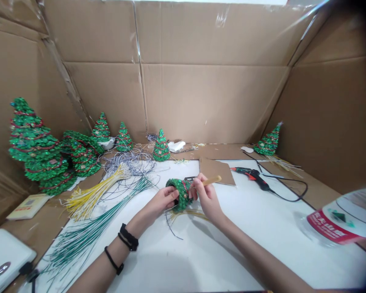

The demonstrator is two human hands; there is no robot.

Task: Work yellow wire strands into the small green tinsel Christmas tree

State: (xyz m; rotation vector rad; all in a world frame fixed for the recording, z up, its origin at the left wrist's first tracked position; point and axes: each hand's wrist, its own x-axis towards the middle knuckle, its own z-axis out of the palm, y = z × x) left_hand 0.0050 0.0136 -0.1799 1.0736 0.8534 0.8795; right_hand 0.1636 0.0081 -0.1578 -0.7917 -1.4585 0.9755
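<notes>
A small green tinsel tree [179, 195] with red trim lies tipped on its side above the white board, its hollow base toward the left. My left hand [167, 197] grips the rim of that base, fingers wrapped round the edge. On the tree's right side, my right hand [205, 194] is closed around a wooden-handled tool [212, 180]; the tool's working end is hidden by the fingers and tree. Thin yellow strands [189, 214] and a dark wire lie just below the tree.
Green wires [100, 224] and yellow wires [94, 191] spread at left, near tangled silver wire [131, 160]. Decorated trees [39, 146] stand behind. A glue gun [253, 177] with its cord, a cardboard piece [216, 171] and a large bottle [341, 219] are at right.
</notes>
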